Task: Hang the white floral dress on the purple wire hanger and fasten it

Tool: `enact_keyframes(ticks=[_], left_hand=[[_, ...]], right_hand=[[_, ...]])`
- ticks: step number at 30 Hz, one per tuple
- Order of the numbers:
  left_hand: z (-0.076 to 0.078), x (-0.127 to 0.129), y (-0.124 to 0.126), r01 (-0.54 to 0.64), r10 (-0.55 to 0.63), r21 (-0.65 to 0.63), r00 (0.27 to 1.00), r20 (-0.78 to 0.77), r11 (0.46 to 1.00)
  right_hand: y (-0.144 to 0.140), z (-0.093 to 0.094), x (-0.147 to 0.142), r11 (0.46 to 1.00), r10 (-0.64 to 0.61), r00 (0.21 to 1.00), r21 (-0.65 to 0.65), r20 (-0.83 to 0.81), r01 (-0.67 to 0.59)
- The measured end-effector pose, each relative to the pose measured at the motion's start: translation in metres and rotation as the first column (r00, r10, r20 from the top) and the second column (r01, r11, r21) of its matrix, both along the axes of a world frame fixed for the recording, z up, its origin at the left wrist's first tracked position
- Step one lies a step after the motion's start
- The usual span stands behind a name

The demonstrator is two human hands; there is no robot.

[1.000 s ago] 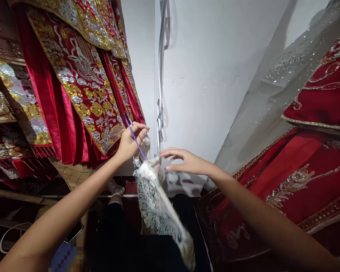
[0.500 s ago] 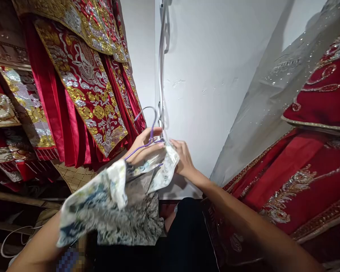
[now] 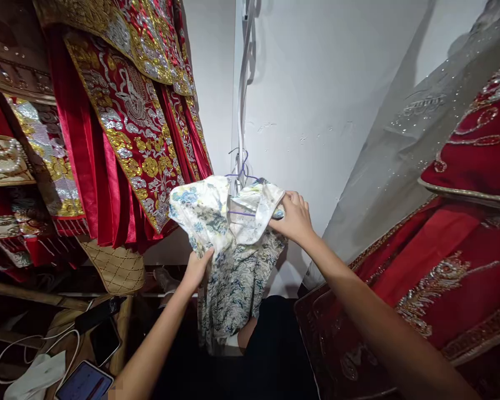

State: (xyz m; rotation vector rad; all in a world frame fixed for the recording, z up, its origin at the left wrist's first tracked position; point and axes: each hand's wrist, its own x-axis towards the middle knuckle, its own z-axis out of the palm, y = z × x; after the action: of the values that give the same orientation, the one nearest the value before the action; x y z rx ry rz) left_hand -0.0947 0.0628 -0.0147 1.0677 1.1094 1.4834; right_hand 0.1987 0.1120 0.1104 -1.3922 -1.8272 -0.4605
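A white floral garment [image 3: 229,244] with blue and green print hangs on a thin purple hanger [image 3: 242,169], hooked near a white strip on the wall corner. My right hand [image 3: 294,218] pinches the garment's right shoulder at the hanger's end. My left hand [image 3: 198,268] grips the cloth lower down on its left side. The hanger's lower bar shows through the neck opening.
Red robes with gold and silver embroidery [image 3: 129,122] hang at the left. More red embroidered cloth [image 3: 462,244] and a grey sequinned veil [image 3: 400,155] fill the right. Phones [image 3: 102,339] and white cables [image 3: 33,350] lie at lower left, near a wooden shelf.
The hanger went from my left hand up onto the wall hook. The garment now hangs spread on it. My left hand dropped to the cloth's side; my right moved to the shoulder.
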Motion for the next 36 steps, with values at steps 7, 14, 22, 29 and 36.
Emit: enact_keyframes(ticks=[7, 14, 22, 29, 36], left_hand=[[-0.028, 0.027, -0.040, -0.167, 0.178, -0.089, 0.975, 0.130, 0.982], [-0.011, 0.028, -0.074, -0.029, 0.044, -0.183, 0.996, 0.077, 0.983], [-0.020, 0.043, -0.084, 0.009, 0.054, -0.309, 0.979, 0.196, 0.951], [-0.026, 0.036, -0.084, -0.020, 0.072, -0.252, 0.978, 0.197, 0.967], [-0.031, 0.020, -0.082, -0.420, 0.443, 0.145, 0.874, -0.200, 0.896]], right_hand=[[-0.052, 0.000, -0.021, 0.943, 0.326, 0.933, -0.015, -0.149, -0.332], [-0.121, -0.148, -0.093, 0.826, 0.054, 0.413, -0.191, -0.909, -0.530], [-0.121, -0.150, -0.107, 0.727, 0.110, 0.304, -0.132, -0.946, -0.673], [-0.138, -0.127, -0.092, 0.734, 0.062, 0.324, -0.177, -0.944, -0.656], [-0.141, -0.129, -0.098, 0.723, 0.052, 0.309, -0.178, -0.949, -0.667]])
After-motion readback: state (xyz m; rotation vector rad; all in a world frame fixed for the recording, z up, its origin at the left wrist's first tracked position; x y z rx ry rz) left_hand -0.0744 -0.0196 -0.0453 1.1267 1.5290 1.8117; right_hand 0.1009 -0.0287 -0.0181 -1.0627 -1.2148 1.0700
